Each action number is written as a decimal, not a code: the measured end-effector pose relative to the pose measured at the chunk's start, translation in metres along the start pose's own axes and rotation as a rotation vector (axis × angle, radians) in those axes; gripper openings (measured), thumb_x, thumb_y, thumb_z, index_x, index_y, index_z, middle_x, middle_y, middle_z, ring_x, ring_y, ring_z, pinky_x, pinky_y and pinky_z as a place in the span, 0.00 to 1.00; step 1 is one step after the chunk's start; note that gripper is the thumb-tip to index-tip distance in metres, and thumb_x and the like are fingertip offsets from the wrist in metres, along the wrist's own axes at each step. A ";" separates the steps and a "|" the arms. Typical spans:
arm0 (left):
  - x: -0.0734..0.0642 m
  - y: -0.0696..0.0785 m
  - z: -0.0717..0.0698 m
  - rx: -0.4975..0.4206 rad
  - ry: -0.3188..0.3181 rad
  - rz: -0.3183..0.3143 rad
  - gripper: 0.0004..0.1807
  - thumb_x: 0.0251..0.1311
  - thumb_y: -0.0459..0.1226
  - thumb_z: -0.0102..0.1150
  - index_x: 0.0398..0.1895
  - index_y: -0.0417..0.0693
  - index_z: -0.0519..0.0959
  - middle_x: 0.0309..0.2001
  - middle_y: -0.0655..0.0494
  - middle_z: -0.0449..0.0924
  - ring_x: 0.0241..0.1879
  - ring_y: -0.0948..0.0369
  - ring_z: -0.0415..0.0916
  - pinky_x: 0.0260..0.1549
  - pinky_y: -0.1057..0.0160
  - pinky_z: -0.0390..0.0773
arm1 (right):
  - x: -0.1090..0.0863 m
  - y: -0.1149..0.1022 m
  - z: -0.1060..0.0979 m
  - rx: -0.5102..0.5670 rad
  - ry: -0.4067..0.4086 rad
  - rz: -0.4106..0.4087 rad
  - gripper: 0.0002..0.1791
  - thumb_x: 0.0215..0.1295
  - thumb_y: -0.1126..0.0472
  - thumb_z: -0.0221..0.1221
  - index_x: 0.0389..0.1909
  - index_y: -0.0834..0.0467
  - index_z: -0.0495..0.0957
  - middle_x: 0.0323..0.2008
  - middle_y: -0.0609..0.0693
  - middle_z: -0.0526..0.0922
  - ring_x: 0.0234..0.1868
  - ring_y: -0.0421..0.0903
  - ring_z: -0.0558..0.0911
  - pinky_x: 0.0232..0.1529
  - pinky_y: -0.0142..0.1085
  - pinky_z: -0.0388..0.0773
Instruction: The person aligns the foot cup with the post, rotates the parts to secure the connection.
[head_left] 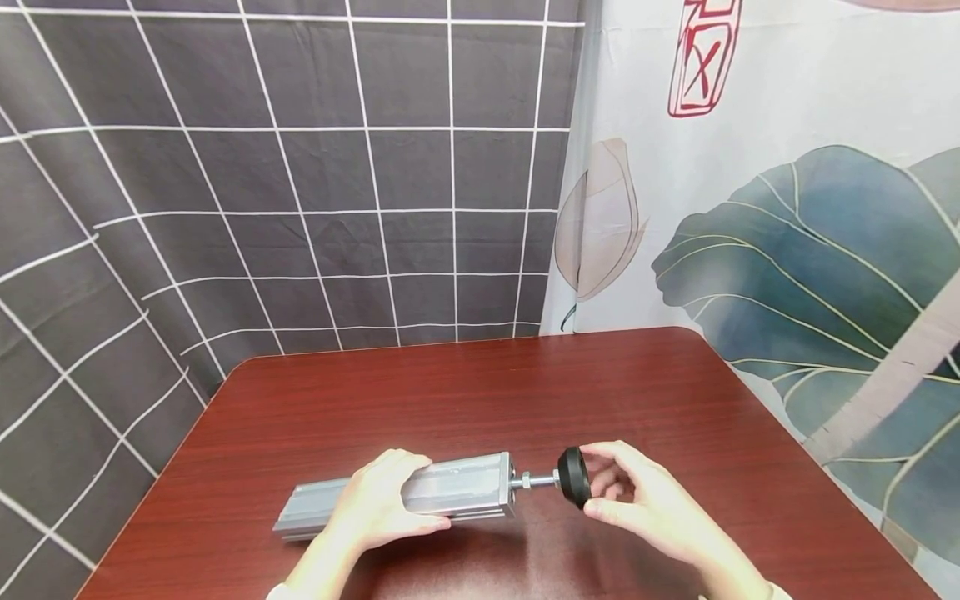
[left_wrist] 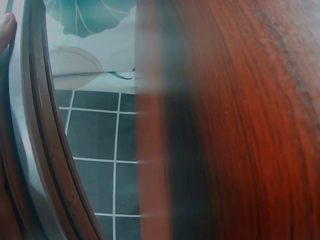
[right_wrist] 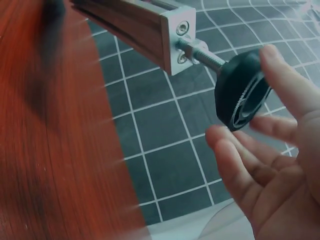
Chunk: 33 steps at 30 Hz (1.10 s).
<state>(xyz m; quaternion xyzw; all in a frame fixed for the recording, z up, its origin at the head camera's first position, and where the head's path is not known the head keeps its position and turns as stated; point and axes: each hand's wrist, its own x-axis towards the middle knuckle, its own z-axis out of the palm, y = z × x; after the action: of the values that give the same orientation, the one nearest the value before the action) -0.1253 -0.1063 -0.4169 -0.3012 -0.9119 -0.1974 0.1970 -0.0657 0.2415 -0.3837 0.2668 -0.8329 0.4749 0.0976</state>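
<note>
A silver aluminium profile [head_left: 457, 487] is held over the red-brown table, with a threaded rod and hex nut [head_left: 527, 481] coming out of its end plate. On the rod's tip sits a black round levelling foot [head_left: 574, 477]. My left hand [head_left: 382, 500] grips the profile around its middle, thumb along the near side. At the foot's rim, my right hand [head_left: 645, 504] has its thumb and fingers on opposite edges. The right wrist view shows the foot's hollow underside [right_wrist: 250, 100] and two screws in the end plate [right_wrist: 180, 42]. In the left wrist view, only the profile's grooved side [left_wrist: 42, 120] shows.
The table [head_left: 480, 392] has rounded far corners. Behind it hangs a dark grey curtain with a white grid [head_left: 322, 183]. A white curtain with leaf prints [head_left: 810, 250] hangs at the right.
</note>
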 end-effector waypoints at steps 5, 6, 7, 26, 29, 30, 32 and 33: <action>0.000 -0.002 0.002 0.002 0.009 0.012 0.36 0.29 0.67 0.68 0.41 0.56 0.80 0.36 0.66 0.77 0.38 0.65 0.74 0.36 0.63 0.75 | -0.002 0.000 -0.004 -0.018 0.021 0.013 0.26 0.53 0.66 0.65 0.54 0.57 0.70 0.38 0.46 0.78 0.33 0.39 0.78 0.32 0.32 0.75; 0.000 -0.002 0.003 0.005 0.009 0.010 0.36 0.29 0.67 0.68 0.41 0.56 0.80 0.36 0.67 0.77 0.38 0.66 0.74 0.36 0.63 0.75 | -0.003 0.000 -0.006 -0.026 0.022 0.010 0.29 0.52 0.66 0.66 0.56 0.56 0.69 0.41 0.45 0.77 0.35 0.39 0.78 0.33 0.32 0.76; -0.001 -0.003 0.003 0.006 0.010 0.005 0.36 0.29 0.66 0.69 0.41 0.56 0.80 0.36 0.67 0.77 0.38 0.66 0.74 0.36 0.63 0.75 | -0.004 0.001 -0.007 -0.038 0.017 -0.016 0.32 0.51 0.66 0.67 0.58 0.56 0.67 0.46 0.47 0.76 0.39 0.39 0.78 0.35 0.33 0.76; 0.002 0.004 0.002 -0.020 -0.024 0.009 0.35 0.30 0.67 0.68 0.40 0.58 0.80 0.35 0.68 0.77 0.37 0.66 0.73 0.35 0.63 0.75 | -0.002 0.003 0.000 -0.024 -0.001 -0.011 0.29 0.55 0.64 0.65 0.59 0.54 0.70 0.34 0.42 0.75 0.29 0.36 0.78 0.28 0.31 0.76; 0.002 0.004 0.002 -0.015 -0.016 0.019 0.34 0.30 0.67 0.68 0.40 0.58 0.80 0.35 0.68 0.77 0.36 0.66 0.73 0.34 0.64 0.75 | -0.002 0.002 -0.002 -0.026 -0.019 0.009 0.27 0.57 0.64 0.63 0.59 0.57 0.70 0.36 0.44 0.77 0.31 0.37 0.78 0.29 0.32 0.75; 0.003 0.003 0.002 -0.013 -0.013 0.021 0.34 0.30 0.67 0.68 0.40 0.57 0.80 0.35 0.68 0.77 0.36 0.66 0.73 0.34 0.64 0.75 | -0.002 0.002 -0.003 -0.028 -0.022 0.014 0.28 0.57 0.63 0.63 0.60 0.56 0.69 0.38 0.45 0.77 0.32 0.38 0.78 0.30 0.32 0.76; 0.003 0.003 0.002 -0.012 -0.007 0.024 0.34 0.30 0.67 0.68 0.40 0.57 0.80 0.34 0.68 0.77 0.36 0.66 0.73 0.34 0.64 0.75 | -0.003 0.003 -0.005 -0.044 -0.044 0.007 0.32 0.56 0.62 0.64 0.62 0.55 0.66 0.45 0.45 0.76 0.36 0.39 0.79 0.34 0.33 0.77; 0.003 0.002 0.002 -0.010 -0.004 0.023 0.34 0.30 0.67 0.68 0.40 0.58 0.80 0.34 0.68 0.77 0.36 0.66 0.73 0.34 0.64 0.75 | -0.004 0.004 -0.006 -0.055 -0.057 -0.007 0.34 0.56 0.61 0.65 0.64 0.55 0.64 0.48 0.45 0.74 0.38 0.39 0.79 0.36 0.33 0.77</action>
<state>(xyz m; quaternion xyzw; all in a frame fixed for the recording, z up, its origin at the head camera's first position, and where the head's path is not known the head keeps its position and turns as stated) -0.1266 -0.1024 -0.4165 -0.3132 -0.9077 -0.1989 0.1960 -0.0650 0.2499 -0.3851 0.2805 -0.8471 0.4437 0.0827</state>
